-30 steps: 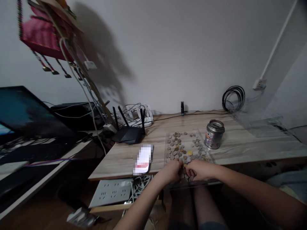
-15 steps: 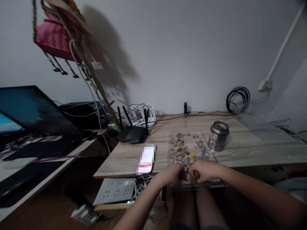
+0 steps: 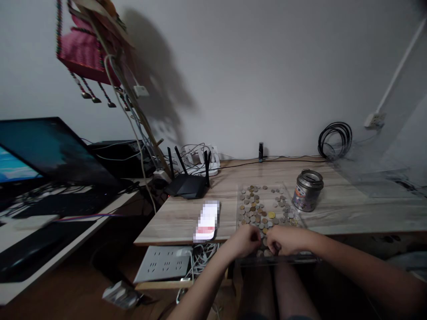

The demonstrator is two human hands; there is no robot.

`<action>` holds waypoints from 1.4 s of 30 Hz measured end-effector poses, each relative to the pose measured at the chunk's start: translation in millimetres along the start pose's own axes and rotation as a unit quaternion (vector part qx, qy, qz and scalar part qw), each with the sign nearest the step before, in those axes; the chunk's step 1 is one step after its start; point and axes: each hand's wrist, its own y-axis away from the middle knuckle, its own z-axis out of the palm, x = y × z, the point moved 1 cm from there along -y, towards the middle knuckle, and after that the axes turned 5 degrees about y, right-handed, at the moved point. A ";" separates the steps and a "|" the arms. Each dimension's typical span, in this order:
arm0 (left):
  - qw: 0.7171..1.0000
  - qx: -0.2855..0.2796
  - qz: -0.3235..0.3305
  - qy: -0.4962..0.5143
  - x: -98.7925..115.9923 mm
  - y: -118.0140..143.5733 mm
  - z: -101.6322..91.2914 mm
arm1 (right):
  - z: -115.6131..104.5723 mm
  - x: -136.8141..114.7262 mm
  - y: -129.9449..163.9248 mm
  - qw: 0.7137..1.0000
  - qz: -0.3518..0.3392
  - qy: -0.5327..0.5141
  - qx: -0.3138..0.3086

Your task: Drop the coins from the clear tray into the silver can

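Mixed silver and brass coins (image 3: 262,206) fill the clear tray (image 3: 240,192); neither hand's grip can be made out.

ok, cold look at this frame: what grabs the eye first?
The spread of coins in a clear tray at the desk's near edge, with the left hand and right hand close together over its front end. Just right of it stands a metal tin, to its left lies a phone, and farther left, towards the wall, a black router.
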 end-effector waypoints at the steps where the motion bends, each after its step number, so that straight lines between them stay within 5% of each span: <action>1: 0.995 0.036 0.002 0.097 -1.6 -1.5 1.0 | 2.3 1.5 0.5 1.000 -0.002 -0.014 0.000; 3: 0.938 0.096 -0.009 0.333 -4.7 -4.5 3.1 | 6.0 3.6 1.6 0.999 0.000 -0.044 -0.001; 6: 0.772 0.157 -0.047 0.615 -7.2 -8.6 7.3 | 3.0 3.8 0.7 0.996 0.030 -0.083 0.007; 8: 0.692 0.171 -0.079 0.697 -6.4 -11.9 12.5 | -9.0 0.8 -2.4 0.990 0.055 -0.114 0.067; 12: 0.628 0.160 -0.113 0.753 1.0 -18.8 26.8 | -46.8 -13.0 -8.0 0.961 0.033 -0.172 0.215; 16: 0.571 0.204 -0.091 0.790 6.2 -16.9 26.6 | -61.6 -20.9 -0.3 0.938 0.036 -0.083 0.334; 22: 0.579 0.179 -0.076 0.792 3.1 -3.8 3.8 | -8.6 -12.7 7.7 0.993 -0.062 -0.005 0.103; 25: 0.581 0.184 -0.078 0.789 5.0 -2.0 0.3 | 3.6 -8.5 3.4 0.995 -0.072 -0.024 0.070; 32: 0.552 0.229 -0.090 0.796 8.6 -0.1 5.2 | -6.5 -2.9 7.5 1.000 -0.014 -0.021 0.012; 35: 0.562 0.228 -0.078 0.791 8.0 -1.0 8.8 | -4.9 2.8 13.8 0.999 0.020 -0.045 -0.023; 38: 0.573 0.215 -0.082 0.787 7.5 -4.6 15.2 | -6.6 6.6 14.4 0.994 0.055 -0.091 0.003; 42: 0.587 0.173 -0.083 0.786 11.0 -11.5 26.0 | -30.1 10.7 0.3 0.966 0.061 -0.186 0.167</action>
